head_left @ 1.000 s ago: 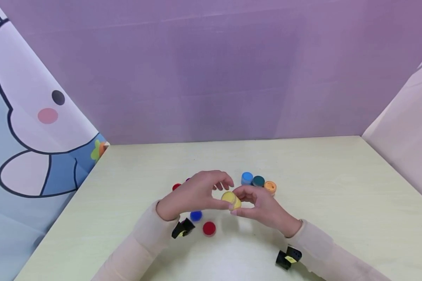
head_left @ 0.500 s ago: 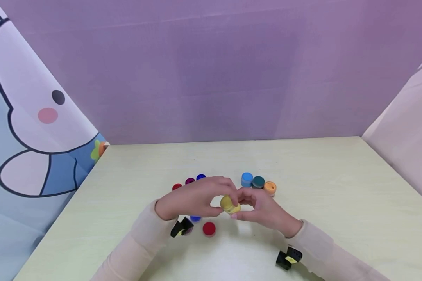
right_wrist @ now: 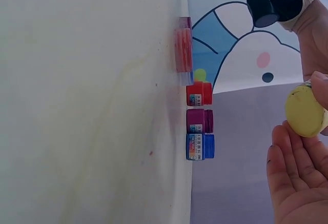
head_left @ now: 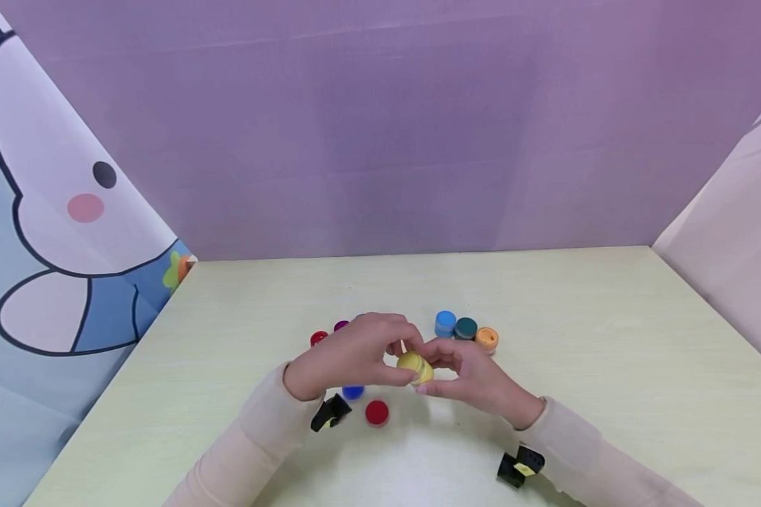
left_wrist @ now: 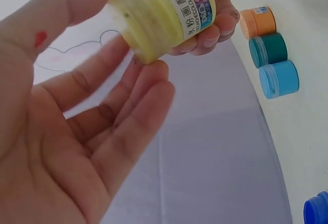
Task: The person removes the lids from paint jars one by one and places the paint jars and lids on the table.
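A small yellow paint jar (head_left: 415,365) with a printed label is held tilted above the table. My right hand (head_left: 472,370) grips its body from the right. From the left, my left hand (head_left: 358,352) reaches over to the lid end (left_wrist: 146,21), the thumb on one side and fingertips at the other. In the left wrist view the jar's label (left_wrist: 192,8) faces the camera, and several left fingers stand spread below the lid. The round yellow face (right_wrist: 304,111) shows in the right wrist view, with a thumb (right_wrist: 320,88) at its edge.
Light blue (head_left: 445,322), dark green (head_left: 466,328) and orange jars (head_left: 487,339) stand in a row behind my right hand. Red (right_wrist: 199,94), purple (right_wrist: 199,121) and blue jars (right_wrist: 200,146) form another row. Nearer lie a blue jar (head_left: 353,391) and a red one (head_left: 377,412).
Half a second ago my left thumb stood apart from the jar with the fingers over it; now the thumb is back against it. My right hand keeps its grip, hardly moving.
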{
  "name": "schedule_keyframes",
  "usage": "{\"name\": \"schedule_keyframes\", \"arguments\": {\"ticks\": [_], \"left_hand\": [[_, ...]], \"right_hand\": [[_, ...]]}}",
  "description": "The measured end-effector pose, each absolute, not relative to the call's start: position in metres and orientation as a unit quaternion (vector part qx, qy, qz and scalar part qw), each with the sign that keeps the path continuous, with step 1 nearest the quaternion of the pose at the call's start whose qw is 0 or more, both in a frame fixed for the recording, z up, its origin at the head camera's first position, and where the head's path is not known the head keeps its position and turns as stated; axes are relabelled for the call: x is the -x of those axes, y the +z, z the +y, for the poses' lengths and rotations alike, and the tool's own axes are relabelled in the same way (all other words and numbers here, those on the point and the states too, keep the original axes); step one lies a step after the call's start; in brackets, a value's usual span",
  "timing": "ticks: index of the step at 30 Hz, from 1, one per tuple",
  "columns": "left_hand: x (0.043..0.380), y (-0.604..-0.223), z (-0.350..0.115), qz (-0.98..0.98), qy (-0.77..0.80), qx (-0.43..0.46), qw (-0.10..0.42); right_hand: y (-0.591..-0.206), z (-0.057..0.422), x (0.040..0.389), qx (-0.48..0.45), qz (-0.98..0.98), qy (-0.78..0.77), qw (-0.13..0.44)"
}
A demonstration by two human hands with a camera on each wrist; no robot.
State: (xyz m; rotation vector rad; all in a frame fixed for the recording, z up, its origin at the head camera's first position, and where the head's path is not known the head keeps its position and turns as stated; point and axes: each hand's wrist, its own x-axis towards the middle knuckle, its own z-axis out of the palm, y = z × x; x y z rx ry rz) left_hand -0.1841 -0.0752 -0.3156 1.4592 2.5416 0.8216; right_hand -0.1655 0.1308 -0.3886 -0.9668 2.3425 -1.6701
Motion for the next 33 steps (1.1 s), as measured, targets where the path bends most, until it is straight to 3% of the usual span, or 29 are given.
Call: {"name": "schedule_keyframes", "arguments": {"ticks": [9,16,22,33], "left_hand": [[0.1812,-0.3153,-0.0726,0.868,0.241,-0.432,0.041],[0.1828,-0.3109,-0.0797,0.831,0.239,-0.501,0.034],[0.1830,-0.3091,-0.0796,0.778,0.231,-0.580,0.061],[0.1841,-0.3117,-0.0788,0.767,0.229,-0.597,0.048]], "right_hand": [[-0.3867,0.1294,0.1649,0.299,0.789,-0.533,0.057],[-0.3858,0.1313,0.1644,0.304,0.768,-0.559,0.066],[-0.3875,0.1317,0.1651,0.313,0.760,-0.565,0.070],[-0.3889,0.1322,0.1668,0.329,0.754,-0.563,0.081]]}}
